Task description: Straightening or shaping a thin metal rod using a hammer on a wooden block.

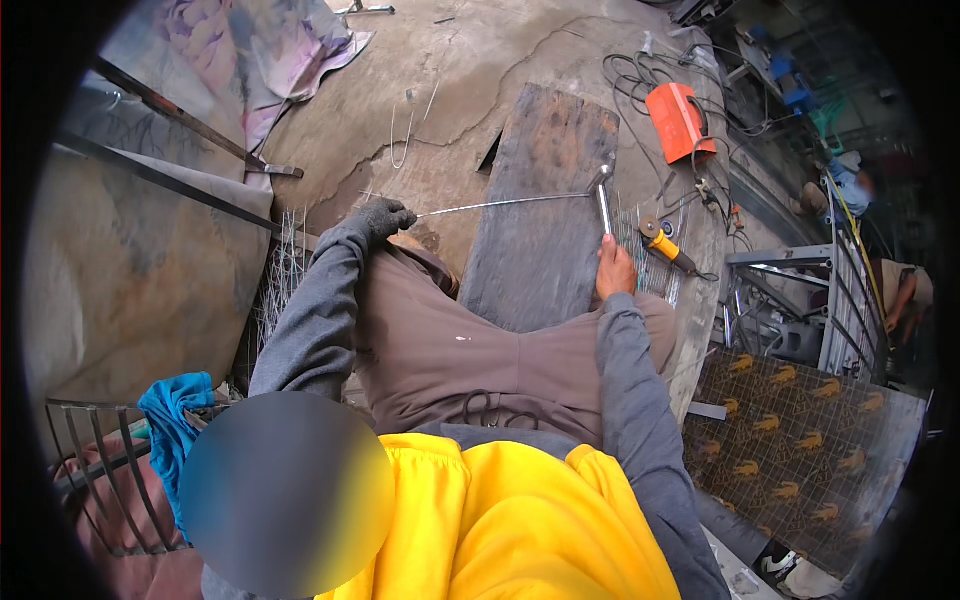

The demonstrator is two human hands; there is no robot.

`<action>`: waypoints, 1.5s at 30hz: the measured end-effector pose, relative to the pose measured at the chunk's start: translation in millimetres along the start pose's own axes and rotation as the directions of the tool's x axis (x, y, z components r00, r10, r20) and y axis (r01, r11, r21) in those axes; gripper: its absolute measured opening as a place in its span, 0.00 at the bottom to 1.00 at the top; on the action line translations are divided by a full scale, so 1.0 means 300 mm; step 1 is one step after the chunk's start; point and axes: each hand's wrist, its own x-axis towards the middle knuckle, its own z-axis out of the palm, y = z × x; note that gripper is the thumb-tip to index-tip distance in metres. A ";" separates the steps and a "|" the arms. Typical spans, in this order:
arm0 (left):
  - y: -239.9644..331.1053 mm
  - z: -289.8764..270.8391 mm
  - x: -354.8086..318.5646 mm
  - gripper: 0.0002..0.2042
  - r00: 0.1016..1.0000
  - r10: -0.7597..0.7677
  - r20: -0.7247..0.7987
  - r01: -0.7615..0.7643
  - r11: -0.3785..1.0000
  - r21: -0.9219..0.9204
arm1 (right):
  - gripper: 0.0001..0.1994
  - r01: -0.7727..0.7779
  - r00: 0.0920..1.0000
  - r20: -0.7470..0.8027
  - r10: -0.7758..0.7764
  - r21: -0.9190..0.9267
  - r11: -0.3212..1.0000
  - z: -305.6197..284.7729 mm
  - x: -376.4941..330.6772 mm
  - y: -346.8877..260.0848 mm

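My left hand [385,217], in a dark grey glove, is closed on one end of a thin metal rod [500,204] above my left knee. From there the rod reaches rightward over a dark, worn wooden plank [540,150] lying between my legs. My bare right hand [616,270] grips the lower handle of a hammer [603,207] with a shiny metal shaft. The hammer's head is at the rod's far end, over the plank's right edge; whether they touch I cannot tell.
Thin rods [287,265] are bundled left of my leg, with more by the plank's right edge. A yellow angle grinder [665,245] lies on the right. Beyond it are an orange machine [680,122] and cables. Bent wire [402,145] lies ahead. Another person's arm [903,298] shows far right.
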 end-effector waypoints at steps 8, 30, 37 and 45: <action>0.009 -0.001 -0.004 0.13 0.999 0.028 0.023 -0.026 0.996 -0.091 | 0.28 0.087 0.995 -0.060 -0.079 0.153 0.984 -0.044 -0.073 -0.086; 0.017 -0.010 -0.009 0.17 0.999 0.032 -0.017 -0.033 0.999 -0.019 | 0.30 0.091 0.986 0.142 -0.086 -0.029 0.995 0.016 -0.079 -0.085; 0.026 -0.003 -0.022 0.15 0.995 0.064 -0.083 -0.064 0.998 -0.004 | 0.31 0.104 0.987 0.134 -0.093 -0.077 0.992 0.017 -0.109 -0.092; 0.055 -0.009 -0.019 0.19 0.998 0.034 -0.061 -0.034 0.999 0.015 | 0.31 0.097 0.988 0.129 -0.088 -0.072 0.993 0.045 -0.090 -0.071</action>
